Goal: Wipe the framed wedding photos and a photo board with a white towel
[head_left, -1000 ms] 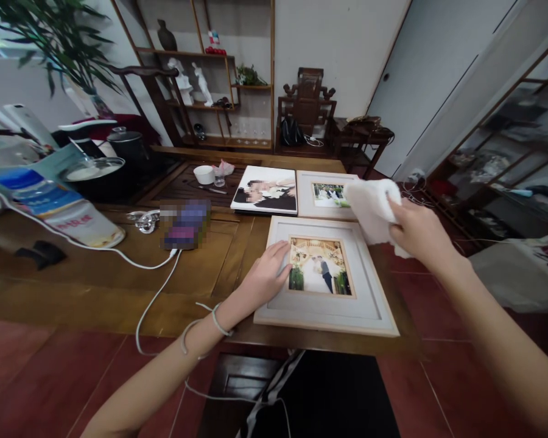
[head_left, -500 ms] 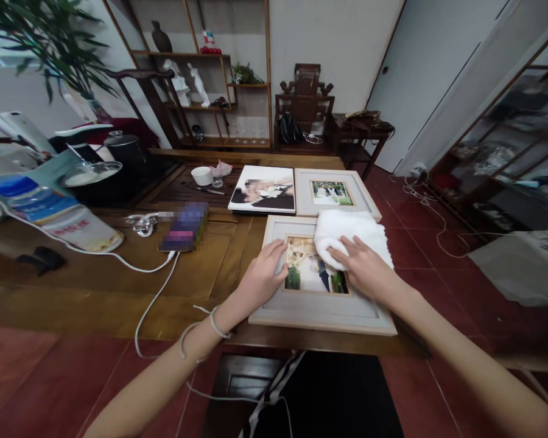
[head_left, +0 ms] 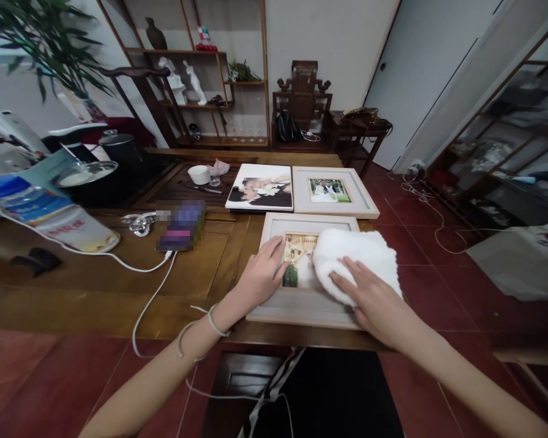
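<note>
A light wood picture frame (head_left: 301,307) with a photo inside lies flat near the front edge of the table. My left hand (head_left: 261,274) rests on its left side, fingers stretched out over the border and the photo's edge. On the right, my right hand (head_left: 369,298) presses a folded white towel (head_left: 356,252) against the frame, with the fingers on top and the thumb side toward the photo. The towel covers the right part of the photo and hangs past the frame's right side. Behind stand out a second framed photo (head_left: 329,190) and a photo panel (head_left: 260,188), both lying flat.
To the left on the wooden table (head_left: 210,274) are a phone (head_left: 180,225) on a white cable, a plastic bag (head_left: 68,222), and a white cup (head_left: 198,175). A dark pot (head_left: 116,146) stands farther back. A black seat (head_left: 342,395) is below the front edge.
My right hand has moved the towel toward me and slightly right, over the frame's lower right part. My left hand stays on the frame's left side.
</note>
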{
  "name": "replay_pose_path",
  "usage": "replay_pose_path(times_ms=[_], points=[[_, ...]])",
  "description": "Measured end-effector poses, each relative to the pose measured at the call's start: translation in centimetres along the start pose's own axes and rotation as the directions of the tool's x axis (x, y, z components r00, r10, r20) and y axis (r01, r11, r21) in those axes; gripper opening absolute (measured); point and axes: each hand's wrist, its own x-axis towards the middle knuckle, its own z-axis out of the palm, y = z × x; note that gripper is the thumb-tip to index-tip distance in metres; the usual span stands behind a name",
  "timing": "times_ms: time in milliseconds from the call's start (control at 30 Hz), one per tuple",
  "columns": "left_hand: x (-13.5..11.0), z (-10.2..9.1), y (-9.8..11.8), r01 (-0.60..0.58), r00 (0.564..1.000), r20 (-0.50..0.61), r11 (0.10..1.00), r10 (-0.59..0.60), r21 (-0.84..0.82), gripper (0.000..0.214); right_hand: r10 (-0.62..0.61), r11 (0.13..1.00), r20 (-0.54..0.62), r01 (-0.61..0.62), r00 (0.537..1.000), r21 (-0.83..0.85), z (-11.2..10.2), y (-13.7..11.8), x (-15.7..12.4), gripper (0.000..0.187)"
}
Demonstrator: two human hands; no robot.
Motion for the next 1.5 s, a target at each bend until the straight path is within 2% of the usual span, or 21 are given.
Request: replay_pose_path(times_ms=[200, 300, 433, 633, 733, 800, 933, 1100, 1200, 1267, 1367, 1500], points=[[0.0, 0.4, -0.3, -0.015, 1.000, -0.019, 1.000, 0.015, 0.001, 0.045, 0.123, 0.991, -0.123, -0.129, 0.985, -0.038, 2.2, 4.6, 6.2, 0.066], [0.0, 0.5, -0.3, -0.007, 0.999, -0.036, 1.000, 0.007, -0.014, 0.045, 0.144, 0.986, -0.129, -0.153, 0.981, -0.064, 2.4, 5.8, 7.8, 0.066], [0.1, 0.3, -0.2, 0.022, 0.999, -0.024, 0.999, -0.023, -0.030, 0.045, 0.073, 0.995, -0.038, -0.075, 0.997, -0.068, 1.7, 5.0, 6.7, 0.067], [0.2, 0.2, 0.2, 0.052, 0.998, -0.034, 0.998, -0.053, -0.035, 0.041, -0.041, 0.999, 0.095, 0.038, 0.995, 0.031, -1.2, -0.4, 0.3, 0.071], [0.1, 0.3, 0.1, 0.031, 0.998, -0.054, 0.999, -0.032, -0.019, 0.040, -0.084, 0.992, 0.096, 0.073, 0.992, 0.107, -2.5, -2.7, -2.2, 0.075], [0.1, 0.3, 0.1, 0.021, 0.999, -0.049, 1.000, -0.021, -0.004, 0.040, -0.076, 0.988, 0.086, 0.063, 0.993, 0.144, -2.6, -3.3, -2.8, 0.078], [0.2, 0.4, -0.1, 0.005, 1.000, -0.028, 1.000, -0.004, 0.009, 0.041, -0.002, 0.987, 0.052, -0.007, 0.999, 0.160, -1.3, -1.9, -1.3, 0.077], [0.2, 0.5, -0.3, -0.002, 1.000, -0.028, 1.000, 0.002, -0.002, 0.041, 0.108, 0.994, -0.098, -0.105, 0.989, 0.037, 1.3, 3.2, 3.3, 0.069], [0.2, 0.5, -0.4, 0.001, 1.000, -0.027, 1.000, -0.001, -0.007, 0.041, 0.137, 0.990, -0.128, -0.141, 0.982, -0.025, 2.1, 5.9, 6.3, 0.068], [0.2, 0.5, -0.4, 0.007, 1.000, -0.027, 1.000, -0.007, -0.010, 0.041, 0.153, 0.986, -0.130, -0.160, 0.980, -0.046, 2.3, 6.7, 7.8, 0.068], [0.2, 0.5, -0.4, 0.009, 0.999, -0.044, 1.000, -0.010, -0.028, 0.040, 0.140, 0.988, -0.110, -0.146, 0.984, -0.048, 2.2, 6.3, 8.3, 0.068], [0.1, 0.6, -0.3, 0.010, 0.997, -0.079, 0.998, -0.015, -0.060, 0.040, 0.077, 0.997, -0.025, -0.077, 0.997, 0.020, 0.8, 2.9, 5.0, 0.069]])
